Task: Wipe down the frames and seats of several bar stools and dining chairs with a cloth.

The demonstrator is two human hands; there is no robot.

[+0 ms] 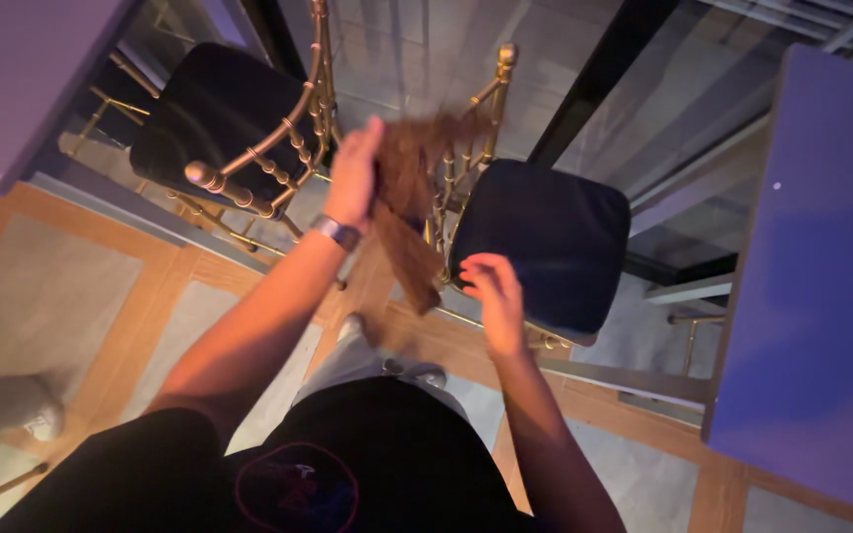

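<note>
Dim room, purple-tinted light. Floor (71,286) is grey panels framed by wooden strips; further out it turns to grey tile. View is straight down from the head.

Nearest: the person's own dark shirt, light trousers and one pale shoe (349,326) on the wooden strip. Low at the frame's left edge, a second pale shoe (43,422) with a grey trouser leg, belonging to someone else.

Left hand (353,178): raised, wristband (336,233) on the wrist, fingers closed around the upper part of a brown cloth (409,212). The cloth hangs from that hand in a long strip; its top end is blurred, its lower end dangles just above the right hand, in front of the chair backs.

Right hand (494,296): below and to the right of the cloth, fingers curled and slightly apart, holding nothing. Whether a fingertip touches the cloth's lower end, I cannot tell.

Beyond the hands: two gold chairs with bamboo-style rails, standing side by side, backs toward the person. The left chair (249,188) carries a black cushion (214,109); the right chair (466,128) carries a dark blue cushion (545,237). Both seats hold nothing else.

Far edges: a desk (821,276) with a blue-purple top at right, and another desk corner (22,79) at upper left. No containers in view.
</note>
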